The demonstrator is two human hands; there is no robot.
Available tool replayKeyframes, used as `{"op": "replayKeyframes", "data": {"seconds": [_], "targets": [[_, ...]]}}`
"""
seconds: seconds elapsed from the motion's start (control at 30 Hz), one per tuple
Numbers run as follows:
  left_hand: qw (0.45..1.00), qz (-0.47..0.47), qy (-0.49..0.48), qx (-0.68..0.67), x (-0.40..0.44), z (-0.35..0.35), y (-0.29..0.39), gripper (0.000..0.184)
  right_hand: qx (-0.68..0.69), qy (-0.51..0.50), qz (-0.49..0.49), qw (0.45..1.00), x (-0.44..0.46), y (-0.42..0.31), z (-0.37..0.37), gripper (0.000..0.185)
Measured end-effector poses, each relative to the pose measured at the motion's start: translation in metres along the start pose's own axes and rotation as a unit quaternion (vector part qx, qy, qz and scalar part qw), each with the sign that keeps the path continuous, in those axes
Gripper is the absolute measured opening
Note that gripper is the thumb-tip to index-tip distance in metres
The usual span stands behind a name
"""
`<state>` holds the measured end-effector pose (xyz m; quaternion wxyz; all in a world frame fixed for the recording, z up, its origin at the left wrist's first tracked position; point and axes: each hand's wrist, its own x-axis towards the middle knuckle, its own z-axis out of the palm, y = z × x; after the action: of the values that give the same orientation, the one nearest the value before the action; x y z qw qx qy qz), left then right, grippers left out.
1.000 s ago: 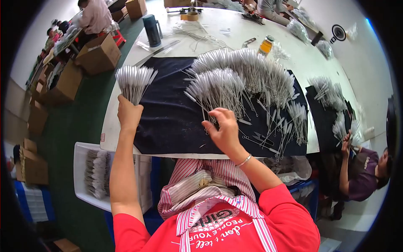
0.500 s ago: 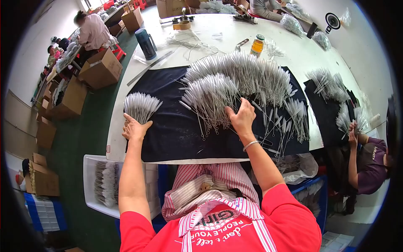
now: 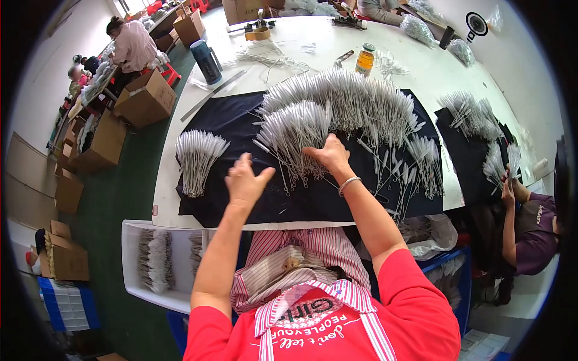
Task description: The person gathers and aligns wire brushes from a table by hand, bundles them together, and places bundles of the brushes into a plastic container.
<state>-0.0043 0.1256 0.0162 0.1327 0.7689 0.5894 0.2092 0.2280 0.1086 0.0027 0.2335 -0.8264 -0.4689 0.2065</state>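
Small white-bristled wire brushes with looped ends lie on a dark cloth (image 3: 241,207). My left hand (image 3: 247,180) hovers over the cloth, thumb and fingers spread, holding nothing. To its left is a separate fanned bundle of brushes (image 3: 200,162), not touched by it. My right hand (image 3: 331,155) is at the right edge of the front pile of brushes (image 3: 296,135). Its thumb reaches over the wire stems, apart from the forefinger; the other fingertips are partly hidden. Behind spreads a larger pile of brushes (image 3: 361,96), with loose ones (image 3: 397,174) to the right.
A blue thermos (image 3: 206,62), a metal ruler (image 3: 212,96), tape (image 3: 257,34) and a jar (image 3: 365,59) stand or lie farther back on the white table. A white bin (image 3: 133,265) of brushes sits below left. At right, a co-worker's hands (image 3: 507,186) handle brushes.
My left hand has let go of the left bundle and moved right. My right hand has shifted slightly left, against the front pile.
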Motion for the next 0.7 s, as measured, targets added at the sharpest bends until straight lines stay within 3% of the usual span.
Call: {"op": "replayKeyframes", "data": {"seconds": [0.03, 0.13, 0.2, 0.3, 0.37, 0.5, 0.57, 0.6, 0.67, 0.7], "targets": [[0.991, -0.009, -0.029, -0.128, 0.001, 0.019, 0.001, 0.075, 0.119, -0.010, 0.035, 0.992, 0.008, 0.009, 0.008, 0.071], [0.959, -0.047, -0.120, -0.251, 0.003, 0.035, 0.031, 0.077, 0.221, -0.054, 0.032, 0.973, 0.025, 0.026, 0.033, 0.067], [0.972, -0.030, -0.098, -0.209, 0.005, 0.048, 0.038, 0.076, 0.196, 0.015, 0.011, 0.980, 0.015, 0.014, 0.029, 0.063], [0.984, -0.044, -0.082, -0.155, 0.005, 0.048, 0.051, 0.072, 0.294, -0.005, 0.004, 0.956, 0.012, 0.006, 0.031, 0.060], [0.981, -0.080, -0.087, -0.151, 0.004, 0.042, 0.060, 0.070, 0.518, -0.173, -0.008, 0.838, 0.015, 0.006, 0.035, 0.053], [0.979, -0.089, -0.057, -0.172, 0.003, 0.051, 0.062, 0.073, 0.465, -0.145, -0.019, 0.873, 0.017, 0.002, 0.033, 0.047], [0.977, -0.104, -0.039, -0.181, 0.003, 0.051, 0.064, 0.077, 0.268, 0.021, -0.042, 0.962, 0.000, -0.013, 0.011, 0.046], [0.977, -0.106, -0.038, -0.182, 0.004, 0.051, 0.064, 0.077, 0.267, 0.020, -0.043, 0.963, 0.006, -0.008, 0.019, 0.046], [0.977, -0.124, -0.058, -0.164, 0.004, 0.051, 0.066, 0.082, 0.445, 0.014, -0.100, 0.890, 0.012, -0.005, 0.029, 0.041], [0.977, -0.122, -0.058, -0.165, 0.003, 0.051, 0.067, 0.082, 0.516, -0.062, -0.059, 0.852, 0.003, -0.009, 0.018, 0.035]]}}
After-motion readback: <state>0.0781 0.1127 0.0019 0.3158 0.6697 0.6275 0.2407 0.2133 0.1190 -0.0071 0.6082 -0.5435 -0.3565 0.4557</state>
